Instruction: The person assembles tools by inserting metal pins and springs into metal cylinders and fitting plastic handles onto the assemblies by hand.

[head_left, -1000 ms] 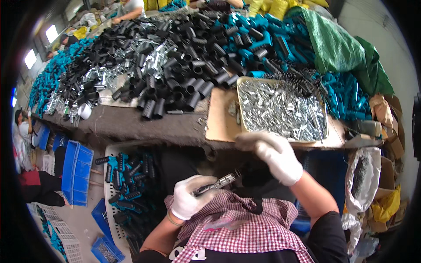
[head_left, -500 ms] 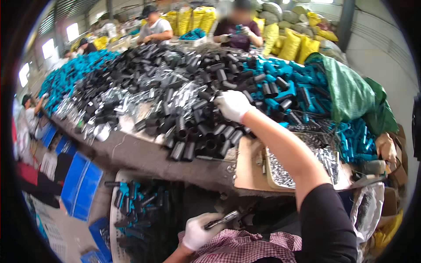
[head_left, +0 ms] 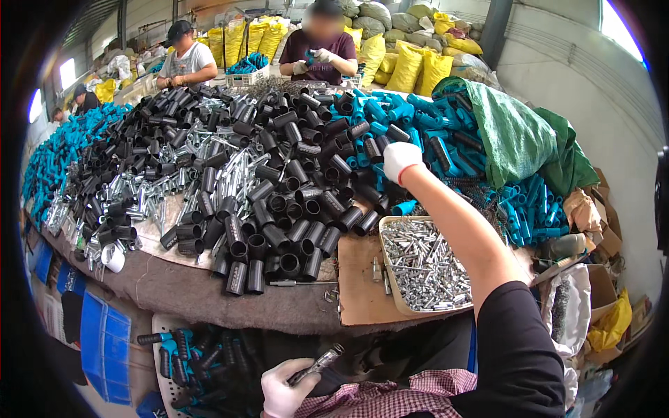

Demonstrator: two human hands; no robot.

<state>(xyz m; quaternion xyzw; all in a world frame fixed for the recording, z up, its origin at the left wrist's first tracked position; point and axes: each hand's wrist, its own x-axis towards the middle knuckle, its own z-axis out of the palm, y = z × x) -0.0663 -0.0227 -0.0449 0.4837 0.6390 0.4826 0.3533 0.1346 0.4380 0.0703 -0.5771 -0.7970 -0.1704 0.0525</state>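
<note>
heaped surface hides your right hand's fingers among black tubes; can't tell their state. left hand fingers clamp a metal rod.

Yellow bulging sacks are stacked along the far wall behind the counter, with grey-white sacks piled on top of them. More yellow sacks stand further left, behind the seated people. At the right edge, brown cardboard boxes lean beside the counter, and below them sit a clear plastic bag of small dark parts and a crumpled yellow bag. No labels, signs or screens show clearly.
</note>
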